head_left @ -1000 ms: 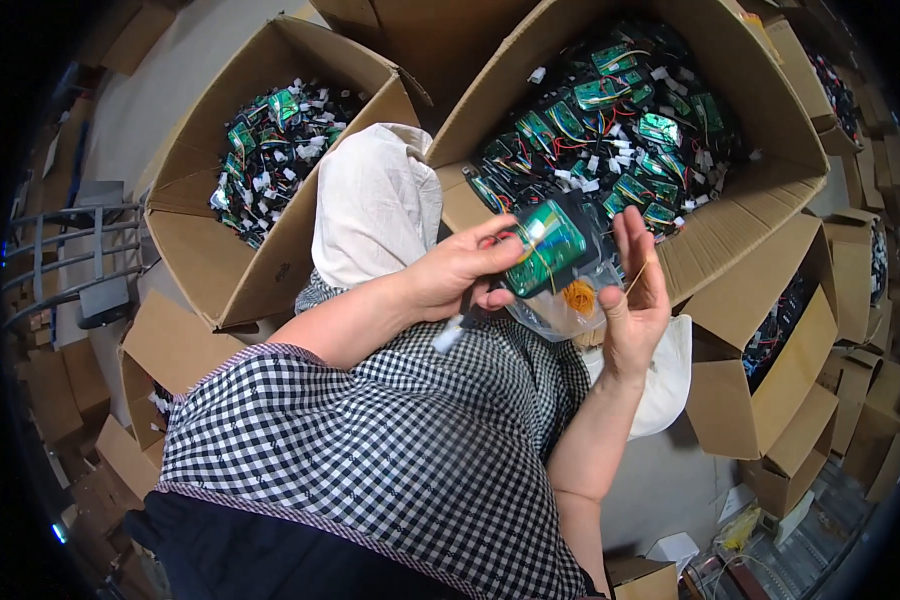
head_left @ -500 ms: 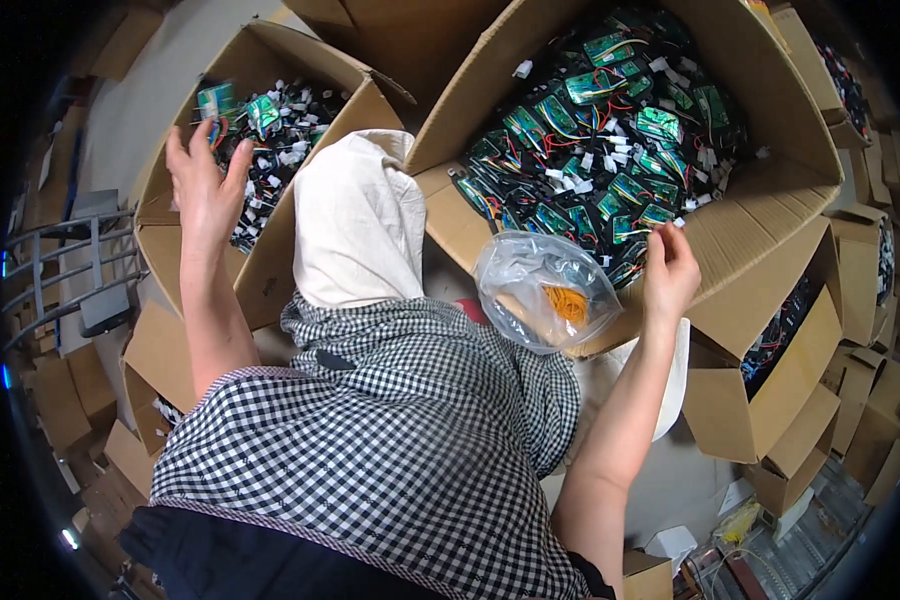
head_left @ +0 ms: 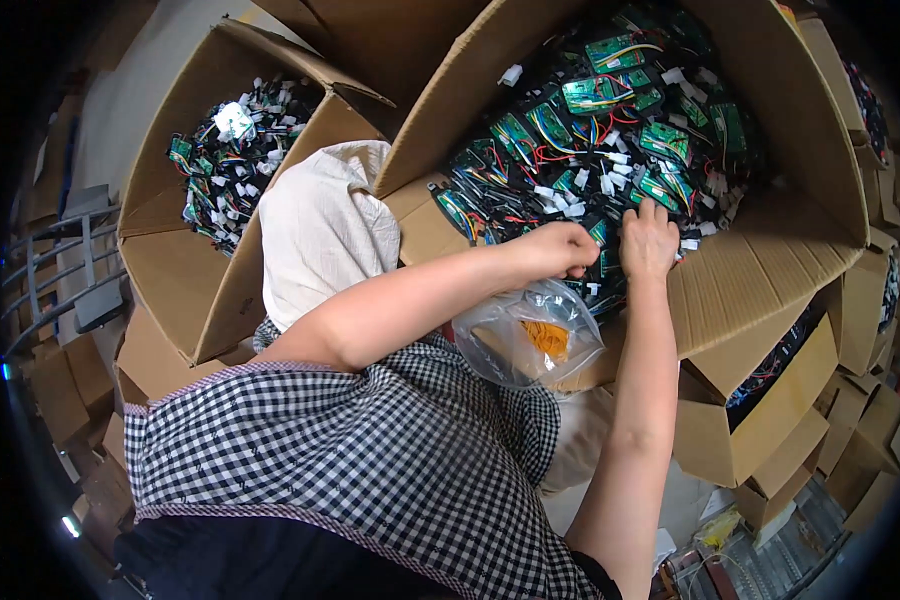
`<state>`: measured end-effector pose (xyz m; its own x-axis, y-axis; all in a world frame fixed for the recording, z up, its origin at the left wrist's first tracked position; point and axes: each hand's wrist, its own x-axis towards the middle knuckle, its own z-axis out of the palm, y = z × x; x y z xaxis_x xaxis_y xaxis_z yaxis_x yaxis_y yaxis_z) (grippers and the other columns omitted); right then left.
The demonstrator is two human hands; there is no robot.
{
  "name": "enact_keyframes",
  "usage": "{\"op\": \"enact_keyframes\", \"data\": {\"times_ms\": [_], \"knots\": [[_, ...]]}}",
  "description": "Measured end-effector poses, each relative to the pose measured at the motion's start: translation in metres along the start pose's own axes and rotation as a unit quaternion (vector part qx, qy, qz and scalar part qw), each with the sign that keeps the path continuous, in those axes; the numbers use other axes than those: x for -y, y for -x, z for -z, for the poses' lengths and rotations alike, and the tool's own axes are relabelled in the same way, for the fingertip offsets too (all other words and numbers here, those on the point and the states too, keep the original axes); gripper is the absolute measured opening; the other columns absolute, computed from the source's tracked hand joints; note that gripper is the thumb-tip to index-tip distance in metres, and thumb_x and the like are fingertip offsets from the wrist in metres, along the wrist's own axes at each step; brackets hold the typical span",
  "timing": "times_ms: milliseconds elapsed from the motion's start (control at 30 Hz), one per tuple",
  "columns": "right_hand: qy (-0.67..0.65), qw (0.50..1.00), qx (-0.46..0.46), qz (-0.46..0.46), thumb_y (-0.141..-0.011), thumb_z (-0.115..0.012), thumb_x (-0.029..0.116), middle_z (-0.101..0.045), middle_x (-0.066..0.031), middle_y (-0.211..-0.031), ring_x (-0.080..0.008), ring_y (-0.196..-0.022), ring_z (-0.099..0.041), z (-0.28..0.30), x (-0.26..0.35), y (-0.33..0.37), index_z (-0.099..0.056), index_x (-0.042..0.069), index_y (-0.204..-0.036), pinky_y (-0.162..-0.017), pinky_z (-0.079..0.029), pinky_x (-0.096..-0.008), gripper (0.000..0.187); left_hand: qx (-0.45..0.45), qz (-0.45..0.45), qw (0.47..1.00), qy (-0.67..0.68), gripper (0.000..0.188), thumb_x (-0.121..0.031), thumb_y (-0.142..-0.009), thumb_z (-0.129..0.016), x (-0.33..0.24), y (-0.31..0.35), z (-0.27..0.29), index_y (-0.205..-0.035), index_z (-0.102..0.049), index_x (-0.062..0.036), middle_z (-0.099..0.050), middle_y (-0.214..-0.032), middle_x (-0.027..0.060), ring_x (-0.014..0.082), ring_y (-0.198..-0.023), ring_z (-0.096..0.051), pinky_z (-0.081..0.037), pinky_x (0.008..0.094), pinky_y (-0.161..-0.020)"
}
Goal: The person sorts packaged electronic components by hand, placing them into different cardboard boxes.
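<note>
A large cardboard box (head_left: 770,270) in front of me holds a heap of green circuit boards (head_left: 595,95) with coloured wires and white plugs. My left hand (head_left: 560,250) reaches across to the near part of this heap, its fingers curled into a pinch beside a board. Whatever it may grip is hidden. Close on its right, my right hand (head_left: 650,240) lies palm down on the boards with fingers bent and together; its fingertips hide what they hold. Below the left wrist sits a clear plastic bag (head_left: 490,350) with orange rubber bands (head_left: 547,340) inside.
A smaller cardboard box (head_left: 170,285) at the left contains more wired boards (head_left: 220,170). Between the two boxes is my cloth-covered knee (head_left: 325,225). Another open carton (head_left: 785,400) with dark wires stands at the right. A metal rack (head_left: 65,275) is at far left.
My left hand, open over the left box before, has swung right to the large box and curled its fingers. My right hand has moved slightly forward and left onto the boards.
</note>
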<state>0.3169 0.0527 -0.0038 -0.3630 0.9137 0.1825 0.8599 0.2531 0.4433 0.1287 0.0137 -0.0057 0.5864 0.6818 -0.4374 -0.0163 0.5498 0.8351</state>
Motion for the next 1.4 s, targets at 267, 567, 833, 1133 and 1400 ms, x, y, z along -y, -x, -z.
{"op": "enact_keyframes", "data": {"times_ms": [267,567,833,1133,1400], "knots": [[-0.110,0.973,-0.195,-0.052,-0.074,-0.055,0.016,-0.057,-0.0008,-0.077,-0.0201,-0.067,-0.054,0.103,0.071,0.047,-0.056,0.012,-0.074,-0.056,-0.040,-0.0318,0.004,0.018,-0.119,0.974,0.192,0.074,-0.039,-0.083,-0.065,0.020,0.041,-0.009,-0.138,-0.027,-0.0080,-0.041,-0.129,0.0027,0.0131,-0.121,-0.036,-0.027,0.0296,-0.101],[-0.346,0.934,-0.088,-0.009,-0.066,-0.068,0.019,-0.056,-0.0111,-0.115,-0.0268,-0.108,-0.050,0.188,0.104,0.050,-0.058,0.006,-0.107,-0.101,-0.030,-0.0486,0.044,0.084,-0.195,0.896,0.391,0.079,-0.046,-0.080,-0.065,-0.006,0.098,0.006,-0.138,-0.026,-0.0092,-0.044,-0.128,0.0088,0.0212,-0.119,-0.042,-0.033,0.0365,-0.103],[-0.603,0.760,-0.147,-0.196,-0.082,-0.061,0.007,-0.058,-0.0158,-0.110,-0.0294,-0.092,-0.060,0.174,0.113,0.090,-0.054,-0.003,-0.113,-0.078,-0.049,-0.0369,0.033,0.167,-0.179,0.870,0.429,0.063,-0.056,-0.089,-0.039,-0.016,0.139,0.036,-0.130,-0.039,-0.0081,-0.046,-0.131,0.0155,0.0302,-0.113,-0.051,-0.042,0.0472,-0.092],[-0.856,0.306,-0.183,-0.375,-0.093,-0.050,0.014,-0.057,-0.0079,-0.104,-0.0150,-0.089,-0.057,0.183,0.153,0.080,-0.041,0.000,-0.126,-0.080,-0.048,-0.0296,0.037,0.094,-0.226,0.922,0.300,0.065,-0.050,-0.080,-0.063,-0.010,0.142,0.006,-0.124,-0.043,-0.0070,-0.056,-0.113,0.0054,0.0169,-0.103,-0.056,-0.049,0.0319,-0.082],[-0.739,0.544,-0.202,-0.341,-0.095,-0.047,0.025,-0.032,-0.0130,-0.137,-0.0227,-0.117,-0.042,0.161,0.142,0.094,-0.041,-0.005,-0.129,-0.098,-0.034,-0.0333,0.046,0.111,-0.150,0.982,0.032,0.046,-0.010,-0.088,-0.058,-0.011,0.144,0.024,-0.130,-0.038,-0.0049,-0.060,-0.105,0.0058,0.0129,-0.093,-0.059,-0.053,0.0271,-0.072]]}}
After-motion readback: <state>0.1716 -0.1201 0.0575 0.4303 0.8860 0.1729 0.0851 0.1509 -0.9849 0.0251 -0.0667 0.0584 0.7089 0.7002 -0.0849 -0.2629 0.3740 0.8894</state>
